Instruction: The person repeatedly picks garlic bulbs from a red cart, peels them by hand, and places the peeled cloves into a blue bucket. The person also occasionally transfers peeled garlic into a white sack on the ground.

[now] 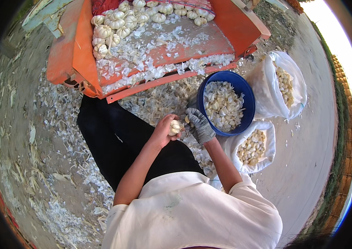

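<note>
My left hand, bare, is wrapped round a partly broken-up garlic bulb above my lap. Close on its right, my right hand wears a grey knitted glove. Its fingers are pinched together on a small tan piece that looks like a garlic clove, partly hidden by the glove. Just beyond the glove stands a blue bucket filled with loose garlic cloves. Whole garlic bulbs are heaped at the back of an orange metal tray in front of me.
Two white sacks of cloves stand right of the bucket: a taller one behind and a smaller one nearer. Papery garlic skins lie along the tray's front lip and over the ground. A red mesh bag sits behind the bulbs.
</note>
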A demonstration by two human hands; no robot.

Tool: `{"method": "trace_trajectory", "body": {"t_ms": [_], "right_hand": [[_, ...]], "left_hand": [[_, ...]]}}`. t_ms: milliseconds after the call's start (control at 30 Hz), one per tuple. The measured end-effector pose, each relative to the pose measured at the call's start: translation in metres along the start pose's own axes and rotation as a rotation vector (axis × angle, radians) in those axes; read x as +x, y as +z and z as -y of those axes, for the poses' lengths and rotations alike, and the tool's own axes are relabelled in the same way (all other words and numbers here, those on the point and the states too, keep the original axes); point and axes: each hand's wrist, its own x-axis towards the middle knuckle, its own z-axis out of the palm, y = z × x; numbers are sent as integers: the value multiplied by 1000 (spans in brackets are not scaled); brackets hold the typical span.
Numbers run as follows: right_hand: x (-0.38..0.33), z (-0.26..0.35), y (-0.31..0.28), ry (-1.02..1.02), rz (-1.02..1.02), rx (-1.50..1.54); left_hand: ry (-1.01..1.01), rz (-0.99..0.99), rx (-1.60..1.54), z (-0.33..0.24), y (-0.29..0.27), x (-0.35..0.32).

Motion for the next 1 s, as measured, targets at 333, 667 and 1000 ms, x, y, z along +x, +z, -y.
{"method": "trace_trajectory", "body": {"t_ms": [333,667,1000], "right_hand": [[-29,65,-27,71,-46,878],[-73,78,-94,-62,-273,915],[-85,157,-132,-265,-416,845]], "left_hand": [[84,49,-89,7,-7,10],[92,57,-2,2,5,-1],[84,19,46,-2,7,-4]]}}
